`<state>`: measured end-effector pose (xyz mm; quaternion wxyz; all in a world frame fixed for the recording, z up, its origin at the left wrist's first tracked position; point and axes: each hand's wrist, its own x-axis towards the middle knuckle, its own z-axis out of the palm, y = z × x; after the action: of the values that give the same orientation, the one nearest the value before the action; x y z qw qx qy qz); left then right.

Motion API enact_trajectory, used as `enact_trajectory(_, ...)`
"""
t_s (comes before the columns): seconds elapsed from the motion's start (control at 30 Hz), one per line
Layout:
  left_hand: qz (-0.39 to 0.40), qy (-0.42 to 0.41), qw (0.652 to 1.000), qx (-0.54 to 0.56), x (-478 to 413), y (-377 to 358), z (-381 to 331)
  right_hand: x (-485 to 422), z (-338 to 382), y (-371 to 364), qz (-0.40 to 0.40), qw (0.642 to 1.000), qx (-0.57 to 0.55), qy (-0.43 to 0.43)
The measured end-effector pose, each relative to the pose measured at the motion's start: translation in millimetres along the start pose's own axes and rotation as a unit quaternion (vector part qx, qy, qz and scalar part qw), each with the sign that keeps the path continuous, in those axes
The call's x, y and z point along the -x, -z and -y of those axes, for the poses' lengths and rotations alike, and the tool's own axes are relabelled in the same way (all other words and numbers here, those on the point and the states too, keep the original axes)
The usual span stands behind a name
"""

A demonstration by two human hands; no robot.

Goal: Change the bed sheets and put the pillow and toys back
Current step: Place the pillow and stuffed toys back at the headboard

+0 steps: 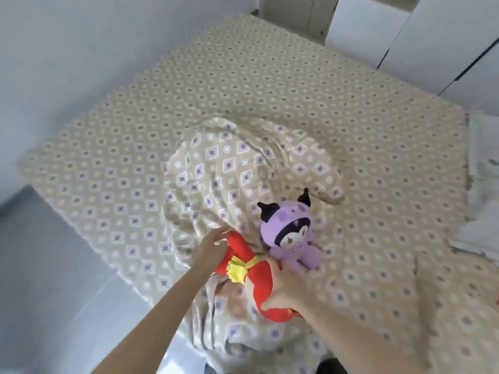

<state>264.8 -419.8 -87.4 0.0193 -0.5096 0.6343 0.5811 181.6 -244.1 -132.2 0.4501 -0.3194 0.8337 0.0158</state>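
Note:
A beige sheet with a diamond pattern (243, 85) covers the bed. On its near half lies a pillow (229, 171) in the same fabric. A purple plush toy (290, 236) with black horns rests against the pillow's near right corner. A red plush toy with a yellow bow (243, 261) lies just left of the purple one. My left hand (212, 248) holds the red toy's upper end with fingers curved around it. My right hand (286, 292) grips its lower end.
A pale wall runs along the bed's left side and a grey floor (54, 279) shows at the near left. White wardrobe doors (405, 36) stand beyond the far edge. A heap of white bedding (483, 171) sits at the right.

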Motion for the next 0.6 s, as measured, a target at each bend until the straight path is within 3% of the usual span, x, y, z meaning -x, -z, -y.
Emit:
enact_trajectory(0.13,0.059,-0.064,0.993,-0.078,6,5,-9,1,2,25,0.002,0.997,-0.079,0.012)
enact_trajectory(0.2,0.118,-0.136,0.963,-0.2,7,10,-19,6,3,52,0.013,0.994,-0.109,0.02)
enact_trajectory(0.27,0.182,-0.207,0.884,-0.377,10,14,-35,14,4,83,0.021,0.992,-0.121,0.03)
enact_trajectory(0.33,0.196,-0.233,0.801,-0.515,17,15,-55,27,4,115,0.031,0.989,-0.14,0.046)
enact_trajectory(0.43,0.167,-0.271,0.725,-0.611,30,8,-87,56,2,160,0.013,0.98,-0.187,0.073)
enact_trajectory(0.47,0.157,-0.29,0.72,-0.611,34,6,-96,66,1,173,0.007,0.977,-0.199,0.082)
enact_trajectory(0.6,0.138,-0.361,0.774,-0.502,49,-4,-135,108,-10,217,-0.054,0.962,-0.25,0.098)
